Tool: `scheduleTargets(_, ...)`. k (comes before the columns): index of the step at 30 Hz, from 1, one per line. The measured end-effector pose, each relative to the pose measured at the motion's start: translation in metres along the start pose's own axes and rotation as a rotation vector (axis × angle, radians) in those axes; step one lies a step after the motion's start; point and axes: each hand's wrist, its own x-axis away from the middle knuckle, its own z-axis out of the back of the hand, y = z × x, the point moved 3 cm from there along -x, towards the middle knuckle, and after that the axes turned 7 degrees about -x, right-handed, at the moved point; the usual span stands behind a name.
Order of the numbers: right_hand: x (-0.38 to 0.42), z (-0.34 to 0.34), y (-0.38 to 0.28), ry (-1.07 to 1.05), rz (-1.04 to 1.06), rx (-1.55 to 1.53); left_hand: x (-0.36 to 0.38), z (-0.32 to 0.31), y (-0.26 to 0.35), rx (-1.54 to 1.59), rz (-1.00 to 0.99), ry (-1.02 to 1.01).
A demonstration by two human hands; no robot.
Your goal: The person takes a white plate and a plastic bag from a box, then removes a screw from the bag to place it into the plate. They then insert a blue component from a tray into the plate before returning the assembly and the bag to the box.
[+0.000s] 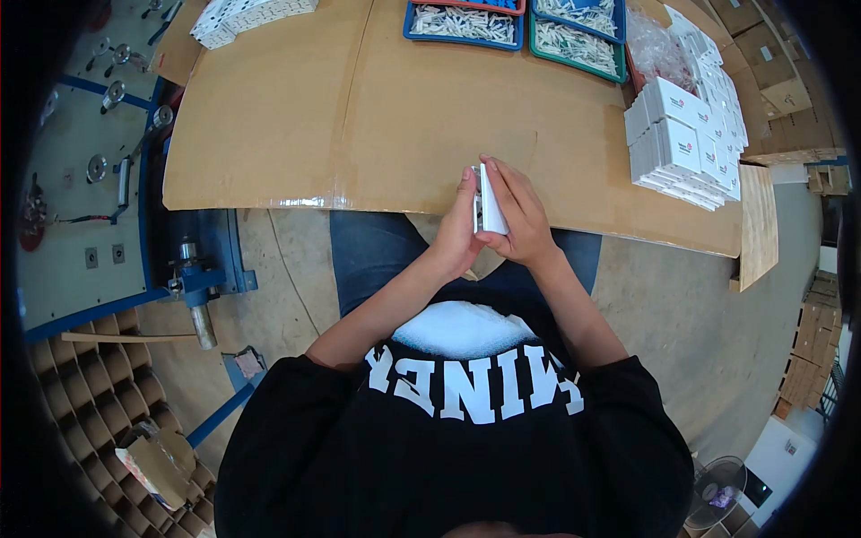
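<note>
Between my two hands, over the front edge of the cardboard-covered table [421, 134], is a small white box [490, 208]. My left hand [457, 229] presses against its left side, where a darker, greyish face shows. My right hand [523, 211] wraps round its right side, with fingertips at the top end and the thumb near the bottom. Both hands are closed on it. What the box holds, if anything, is too small to make out.
Blue [463, 27] and green trays [578, 49] of small white parts stand at the far edge. White printed boxes [677, 134] are stacked at the right, beside a clear plastic bag [659, 49]. More white boxes [242, 18] lie far left. A machine [99, 179] stands left.
</note>
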Motion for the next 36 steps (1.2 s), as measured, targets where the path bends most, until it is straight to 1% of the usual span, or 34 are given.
scheduleTargets(5,0.009,-0.001,0.004,0.018,-0.028,-0.025,-0.001,0.001,-0.003,0.032,0.010,-0.033)
scheduleTargets(7,0.013,0.000,0.006,0.038,-0.109,-0.098,-0.003,0.004,-0.006,0.055,0.032,-0.037)
scheduleTargets(8,0.013,0.001,0.005,0.038,-0.109,-0.098,-0.004,0.003,-0.007,0.055,0.032,-0.037)
scheduleTargets(10,0.009,0.007,0.007,0.132,-0.246,-0.281,-0.001,-0.006,0.002,0.028,0.051,-0.006)
scheduleTargets(14,0.004,0.005,0.014,0.186,-0.299,-0.352,-0.007,0.000,0.001,-0.019,0.026,-0.044)
scheduleTargets(16,0.008,0.006,0.031,0.707,-0.621,-0.977,-0.012,0.007,0.001,0.008,-0.009,-0.107)
scheduleTargets(17,0.005,0.010,0.032,0.710,-0.614,-0.978,-0.015,0.010,0.001,0.003,-0.012,-0.110)
scheduleTargets(19,0.007,0.016,0.040,0.801,-0.946,-1.301,-0.023,0.019,0.008,-0.160,-0.169,-0.010)
scheduleTargets(20,0.016,0.014,0.050,0.807,-0.970,-1.388,-0.029,0.027,0.010,-0.096,-0.179,-0.033)
scheduleTargets(21,0.027,0.014,0.061,0.811,-0.953,-1.388,-0.033,0.032,0.012,-0.104,-0.185,-0.044)
scheduleTargets(23,0.046,0.013,0.079,0.584,-1.122,-1.043,-0.037,0.045,0.019,-0.184,-0.301,0.011)
scheduleTargets(24,0.043,0.018,0.075,0.573,-1.159,-1.043,-0.039,0.051,0.025,-0.248,-0.319,-0.005)
scheduleTargets(25,0.043,0.019,0.078,0.577,-1.151,-1.045,-0.042,0.060,0.027,-0.253,-0.323,-0.009)
scheduleTargets(27,0.035,0.029,0.078,0.375,-0.967,-0.414,-0.046,0.072,0.035,-0.641,-0.524,-0.054)
scheduleTargets(28,0.029,0.035,0.073,0.356,-1.090,-0.431,-0.045,0.078,0.035,-0.561,-0.476,-0.067)
scheduleTargets(29,0.029,0.038,0.077,0.361,-1.088,-0.433,-0.043,0.086,0.040,-0.565,-0.476,-0.070)
scheduleTargets(31,0.028,0.042,0.092,0.171,-1.053,-0.484,-0.032,0.091,0.059,-1.328,-0.731,0.051)
scheduleTargets(32,0.029,0.045,0.100,0.176,-1.054,-0.486,-0.032,0.098,0.063,-1.332,-0.730,0.046)
scheduleTargets(34,0.017,0.044,0.104,-0.087,-0.725,-0.356,-0.036,0.109,0.067,-1.674,-0.739,0.174)
scheduleTargets(35,0.015,0.045,0.107,-0.085,-0.724,-0.358,-0.037,0.112,0.066,-1.678,-0.738,0.174)
scheduleTargets(36,0.006,0.047,0.103,-0.142,-0.722,-0.229,-0.037,0.111,0.067,-1.727,-0.770,0.218)
